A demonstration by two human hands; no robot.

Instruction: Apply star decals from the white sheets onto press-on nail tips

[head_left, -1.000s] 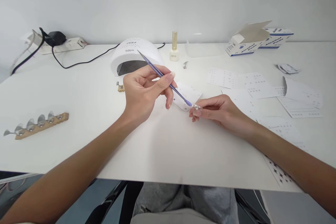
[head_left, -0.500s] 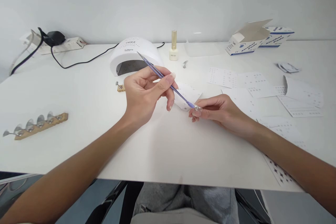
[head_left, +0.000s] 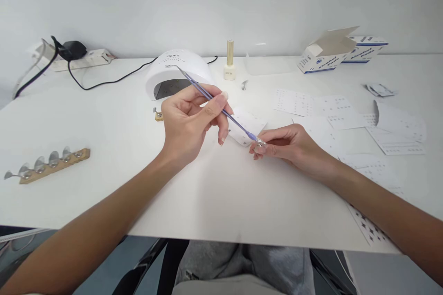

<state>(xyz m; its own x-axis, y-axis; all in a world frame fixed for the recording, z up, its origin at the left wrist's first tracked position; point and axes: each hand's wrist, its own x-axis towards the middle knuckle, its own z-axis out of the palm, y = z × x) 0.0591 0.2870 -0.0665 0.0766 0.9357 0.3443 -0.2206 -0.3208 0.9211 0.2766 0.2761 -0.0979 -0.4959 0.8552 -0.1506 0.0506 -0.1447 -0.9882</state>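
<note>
My left hand [head_left: 190,120] pinches a thin purple stick tool [head_left: 216,101] like a pen, its tip pointing down to the right. That tip touches a small clear nail tip on a metal holder [head_left: 260,143], which my right hand [head_left: 290,145] pinches between thumb and fingers just above the white table [head_left: 221,193]. A small white sticker sheet [head_left: 247,124] lies right behind the two hands.
A white nail lamp [head_left: 175,73] with a black cord stands behind my left hand, a gold-capped polish bottle [head_left: 229,61] beside it. A wooden bar with nail holders [head_left: 48,163] lies at left. Sticker sheets [head_left: 346,117] and two boxes [head_left: 332,50] are at right.
The stick's tip has shifted slightly right onto the piece in my right hand. Both hands otherwise stay in place.
</note>
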